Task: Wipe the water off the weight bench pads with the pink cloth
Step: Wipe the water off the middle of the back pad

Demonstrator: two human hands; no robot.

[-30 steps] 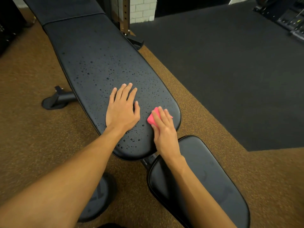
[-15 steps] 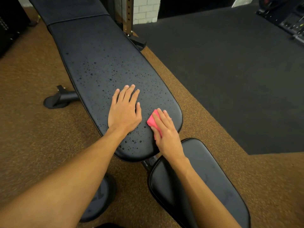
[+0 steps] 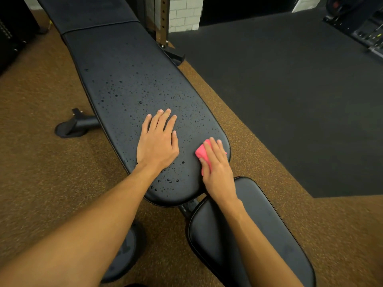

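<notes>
The long black back pad (image 3: 124,75) of the weight bench runs from the upper left to the centre, beaded with water drops around and below my hands. My left hand (image 3: 157,141) lies flat on the pad, fingers spread, holding nothing. My right hand (image 3: 216,164) presses the folded pink cloth (image 3: 202,153) against the pad's near right corner; most of the cloth is hidden under my fingers. The black seat pad (image 3: 275,230) lies lower right, under my right forearm.
A black bench foot (image 3: 72,126) sticks out on the brown speckled floor (image 3: 41,172) to the left. A round base (image 3: 126,251) sits under my left forearm. Dark rubber matting (image 3: 290,100) covers the right. A rack upright (image 3: 160,19) and white brick wall (image 3: 184,13) stand behind.
My right hand has slid the pink cloth slightly toward the pad's right edge. My left hand stays flat in the same spot. The view has shifted a little.
</notes>
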